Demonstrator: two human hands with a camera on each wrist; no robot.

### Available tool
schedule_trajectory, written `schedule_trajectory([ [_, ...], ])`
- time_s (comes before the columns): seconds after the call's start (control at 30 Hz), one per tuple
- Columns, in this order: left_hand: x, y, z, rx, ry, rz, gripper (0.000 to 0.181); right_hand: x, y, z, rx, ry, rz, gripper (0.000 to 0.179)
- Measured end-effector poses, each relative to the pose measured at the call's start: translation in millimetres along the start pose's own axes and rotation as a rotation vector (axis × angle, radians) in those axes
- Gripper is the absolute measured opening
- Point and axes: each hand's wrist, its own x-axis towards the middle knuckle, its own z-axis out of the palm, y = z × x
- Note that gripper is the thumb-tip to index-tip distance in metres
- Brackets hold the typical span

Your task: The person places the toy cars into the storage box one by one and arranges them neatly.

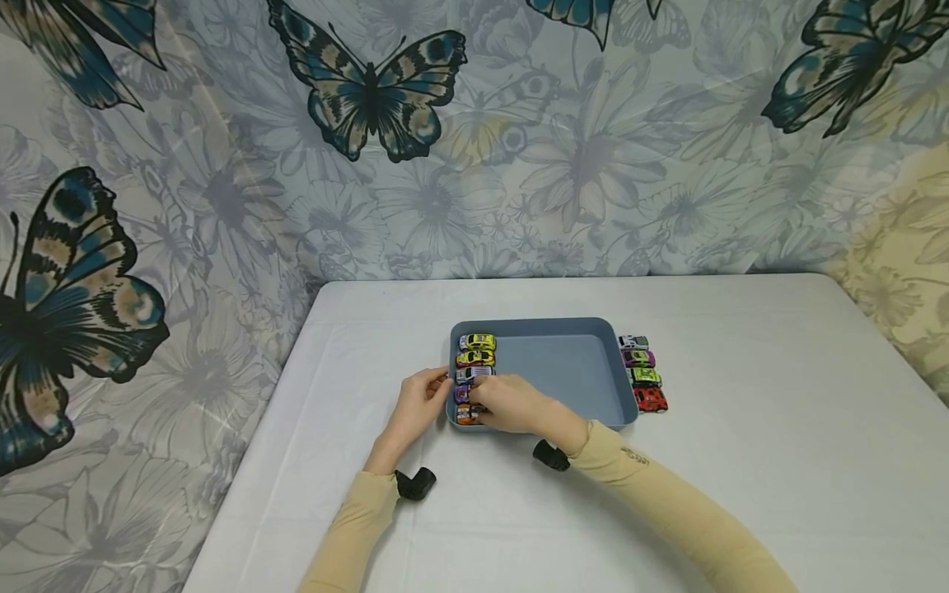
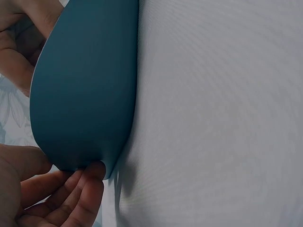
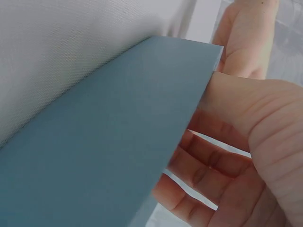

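Observation:
A shallow blue-grey tray (image 1: 552,375) lies on the white table. Along its inner left side several toy cars form a column: a yellow one (image 1: 478,341) at the far end, then a second yellow car (image 1: 475,358), a silver car (image 1: 472,375), a purple car (image 1: 462,394) and an orange car (image 1: 465,415). My left hand (image 1: 418,402) pinches the tray's left wall, fingers against the outer face. My right hand (image 1: 513,403) reaches over the near edge, bent fingers down at the purple and orange cars; its fingertips are hidden, and I cannot tell whether it grips one.
Outside the tray's right wall another column of toy cars stands close by: a silver car (image 1: 633,341), a purple-and-green car (image 1: 639,358), a green car (image 1: 645,376) and a red car (image 1: 651,399). A butterfly-print cloth (image 1: 578,206) hangs behind the table (image 1: 771,395).

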Motion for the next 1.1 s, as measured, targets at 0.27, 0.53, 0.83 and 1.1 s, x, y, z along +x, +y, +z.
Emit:
schedule_trajectory([
  [0.27,1.0,0.5,1.3,0.004,-0.001,0.006,0.030,-10.3,3.7,-14.6,0.001,0.032,0.007,0.018],
  [0.53,0.5,1.6,1.5,0.006,0.012,0.016,0.030,-33.3,20.2,-29.1,-0.014,0.076,0.043,0.022],
  [0.83,-0.3,1.5,1.3,0.005,0.024,0.013,0.028,-65.0,40.4,-38.5,-0.044,0.122,0.071,0.022],
  [1.1,-0.8,0.4,1.9,0.005,0.027,0.022,0.029,-96.2,56.6,-44.6,0.005,0.137,0.134,0.023],
])
